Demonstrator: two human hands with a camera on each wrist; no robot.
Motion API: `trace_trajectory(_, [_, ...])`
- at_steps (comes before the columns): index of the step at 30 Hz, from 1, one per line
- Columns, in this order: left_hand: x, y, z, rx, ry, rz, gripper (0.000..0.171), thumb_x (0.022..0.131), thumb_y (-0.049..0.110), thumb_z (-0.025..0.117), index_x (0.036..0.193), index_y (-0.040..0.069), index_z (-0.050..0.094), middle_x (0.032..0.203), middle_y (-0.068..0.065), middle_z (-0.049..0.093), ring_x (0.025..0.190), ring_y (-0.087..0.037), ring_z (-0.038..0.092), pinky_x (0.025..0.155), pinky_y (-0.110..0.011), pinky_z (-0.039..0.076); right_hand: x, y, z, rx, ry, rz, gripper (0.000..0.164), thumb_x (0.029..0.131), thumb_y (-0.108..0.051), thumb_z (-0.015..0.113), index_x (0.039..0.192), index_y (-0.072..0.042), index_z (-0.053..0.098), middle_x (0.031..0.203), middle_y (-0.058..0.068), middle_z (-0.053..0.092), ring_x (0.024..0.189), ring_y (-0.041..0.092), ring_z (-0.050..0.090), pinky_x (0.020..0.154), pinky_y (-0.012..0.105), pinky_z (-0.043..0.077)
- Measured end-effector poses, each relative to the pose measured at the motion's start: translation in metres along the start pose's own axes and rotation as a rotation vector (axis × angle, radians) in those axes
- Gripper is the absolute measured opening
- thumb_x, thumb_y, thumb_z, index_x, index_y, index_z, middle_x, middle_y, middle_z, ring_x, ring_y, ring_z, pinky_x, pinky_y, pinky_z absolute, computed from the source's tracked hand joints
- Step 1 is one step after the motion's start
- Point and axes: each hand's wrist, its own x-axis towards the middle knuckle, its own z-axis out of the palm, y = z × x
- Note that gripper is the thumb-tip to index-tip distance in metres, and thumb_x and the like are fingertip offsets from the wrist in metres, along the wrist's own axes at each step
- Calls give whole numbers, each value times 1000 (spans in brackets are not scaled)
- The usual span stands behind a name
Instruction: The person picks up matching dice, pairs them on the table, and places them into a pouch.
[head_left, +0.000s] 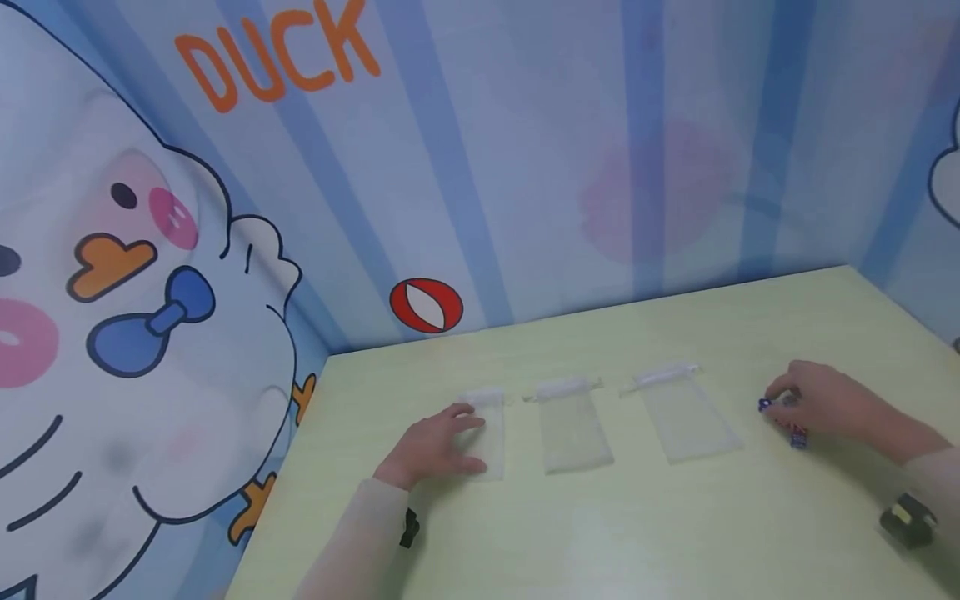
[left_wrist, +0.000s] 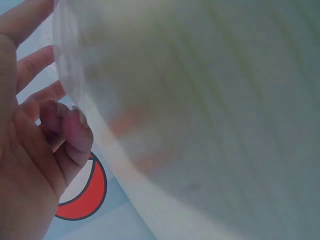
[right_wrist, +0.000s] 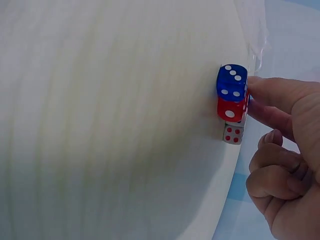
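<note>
My left hand lies over the leftmost of three sheer white drawstring pouches, fingers spread and loosely bent. In the left wrist view, that pouch's filmy edge shows by the fingertips. At the right, my right hand pinches a small blue die between thumb and forefinger. More dice sit just under this hand: the right wrist view has a blue die, a red die and a white die with red dots, lined up close together and partly overlapping.
The middle pouch and the right pouch lie flat between my hands on the pale wooden table. A cartoon-printed fabric wall stands along the table's back edge and left side.
</note>
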Motion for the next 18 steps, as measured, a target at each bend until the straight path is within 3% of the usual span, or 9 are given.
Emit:
trace_trajectory(7, [1,0,7,-9,-13,-5,71,68,62,65,129,29,51,138,2,41,126,-20,36,95,-42,38,1,0,5,41,-6,35,30,79,-20,67,95,5,66,76,5,46,58,13,47,50,29,39])
trace_trajectory(18, [-3,-3,5,-37,-13,7,67,70,60,64,128,28,53,139,3,39,127,-19,35,97,-40,36,2,1,7,10,38,13,30,78,-22,67,95,3,66,80,6,51,62,14,47,54,30,38])
